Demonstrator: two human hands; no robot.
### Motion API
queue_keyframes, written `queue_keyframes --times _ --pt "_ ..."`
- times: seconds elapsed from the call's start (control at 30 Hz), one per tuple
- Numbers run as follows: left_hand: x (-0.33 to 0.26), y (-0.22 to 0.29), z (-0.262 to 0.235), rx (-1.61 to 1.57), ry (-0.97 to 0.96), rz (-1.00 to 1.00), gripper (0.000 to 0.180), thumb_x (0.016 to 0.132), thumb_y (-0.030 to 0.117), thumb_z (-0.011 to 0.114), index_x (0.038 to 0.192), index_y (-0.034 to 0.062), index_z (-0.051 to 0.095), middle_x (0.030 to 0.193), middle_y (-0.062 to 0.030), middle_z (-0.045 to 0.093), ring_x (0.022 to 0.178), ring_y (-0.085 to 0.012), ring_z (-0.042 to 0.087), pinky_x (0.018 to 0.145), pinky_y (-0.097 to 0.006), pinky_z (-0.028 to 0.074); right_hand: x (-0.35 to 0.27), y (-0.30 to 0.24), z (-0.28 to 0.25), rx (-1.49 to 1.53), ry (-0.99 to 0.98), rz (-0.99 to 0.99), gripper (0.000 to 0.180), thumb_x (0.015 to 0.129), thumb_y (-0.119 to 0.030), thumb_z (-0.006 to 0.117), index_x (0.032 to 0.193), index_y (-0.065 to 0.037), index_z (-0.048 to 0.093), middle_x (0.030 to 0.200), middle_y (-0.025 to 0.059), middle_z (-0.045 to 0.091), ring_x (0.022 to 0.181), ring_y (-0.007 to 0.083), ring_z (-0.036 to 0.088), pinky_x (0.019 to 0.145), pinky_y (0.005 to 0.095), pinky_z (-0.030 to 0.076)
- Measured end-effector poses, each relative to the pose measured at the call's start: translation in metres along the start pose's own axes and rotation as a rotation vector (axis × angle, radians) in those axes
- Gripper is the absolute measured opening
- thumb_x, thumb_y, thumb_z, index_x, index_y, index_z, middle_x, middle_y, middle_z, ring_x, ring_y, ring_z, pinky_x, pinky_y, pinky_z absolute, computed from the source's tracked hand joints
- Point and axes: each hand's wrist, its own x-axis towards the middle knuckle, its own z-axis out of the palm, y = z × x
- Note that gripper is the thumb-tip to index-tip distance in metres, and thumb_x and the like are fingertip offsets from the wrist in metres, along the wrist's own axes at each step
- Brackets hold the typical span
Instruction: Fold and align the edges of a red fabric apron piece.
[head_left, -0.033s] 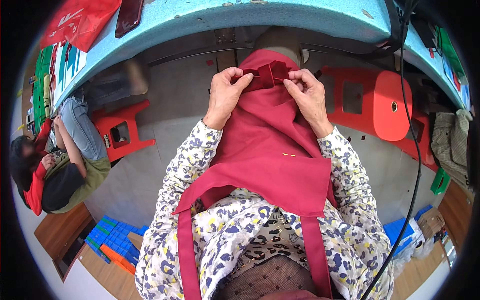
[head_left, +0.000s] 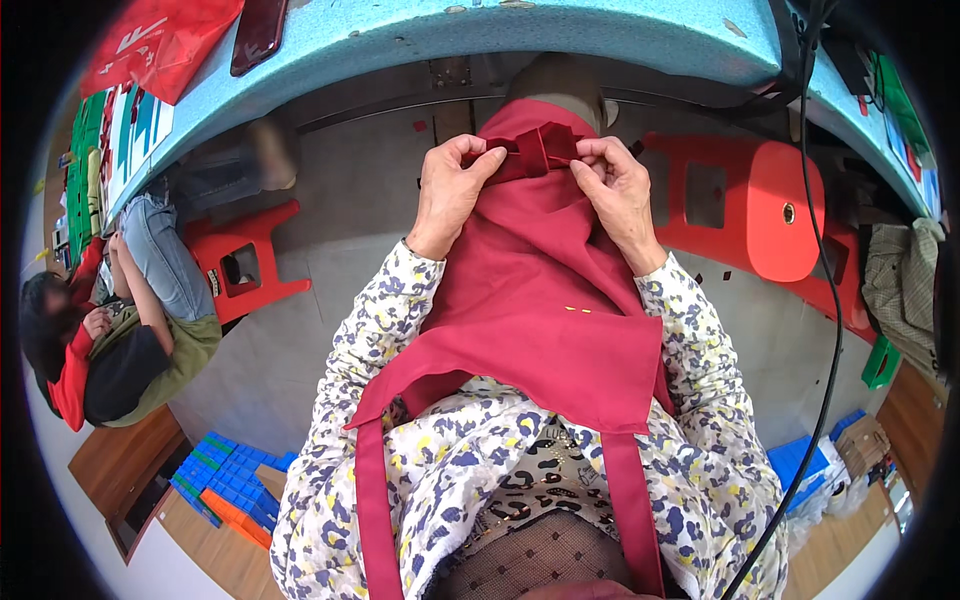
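A dark red fabric bow (head_left: 532,152) lies over my lap, on top of the dark red apron (head_left: 530,260) that I wear. My left hand (head_left: 452,192) pinches the bow's left end between thumb and fingers. At the opposite end my right hand (head_left: 616,192) has its thumb and forefinger closed on the other side of the bow. The bow stretches between the two hands, its wide knot in the middle. Parts of both ends are hidden by my fingertips.
Ahead runs the curved edge of a light blue table (head_left: 500,28), with a phone (head_left: 258,36) and a red bag (head_left: 165,45) on it. Red stools (head_left: 785,212) stand on both sides. A person (head_left: 130,330) sits at the left. A black cable (head_left: 832,330) hangs at the right.
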Motion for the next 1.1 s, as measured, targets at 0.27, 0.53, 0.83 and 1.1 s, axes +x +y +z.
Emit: queue_keyframes --times 0.27,0.53,0.83,1.1 --pt "-0.006 -0.001 0.01 -0.068 0.013 -0.006 0.009 0.086 0.006 0.068 0.089 0.0022 0.061 0.084 0.0022 0.061 0.074 -0.0034 0.053 0.069 -0.018 0.043 -0.005 0.002 -0.013 -0.043 0.121 -0.274 0.014 0.077 0.009 0.061 0.087 -0.001 0.059 0.086 0.0036 0.057 0.061 0.0088 0.047 0.056 0.0232 0.041" --pt "-0.019 -0.002 0.013 -0.234 -0.005 -0.009 0.014 0.081 0.003 0.072 0.085 0.0037 0.059 0.079 0.0023 0.06 0.069 -0.0035 0.053 0.065 -0.018 0.044 -0.009 0.007 -0.021 -0.153 0.07 -0.363 0.021 0.074 0.013 0.059 0.088 -0.002 0.061 0.094 0.0066 0.057 0.072 0.0117 0.052 0.063 0.0236 0.043" --pt "-0.017 -0.004 0.016 -0.252 -0.074 0.041 0.013 0.082 -0.001 0.068 0.09 0.0033 0.059 0.086 0.0014 0.059 0.078 -0.005 0.055 0.073 -0.018 0.045 -0.006 0.007 -0.033 -0.204 0.043 -0.427 0.023 0.074 0.013 0.059 0.09 -0.004 0.062 0.096 0.0069 0.057 0.076 0.0139 0.056 0.065 0.0256 0.046" --pt "-0.014 0.011 0.035 -0.264 -0.049 0.014 0.016 0.083 -0.001 0.068 0.098 0.0017 0.062 0.087 0.0016 0.059 0.078 -0.0055 0.054 0.074 -0.018 0.045 0.004 0.006 -0.055 -0.124 0.08 -0.353 0.03 0.077 0.011 0.059 0.103 -0.003 0.061 0.093 0.0034 0.056 0.074 0.0102 0.051 0.065 0.0222 0.042"
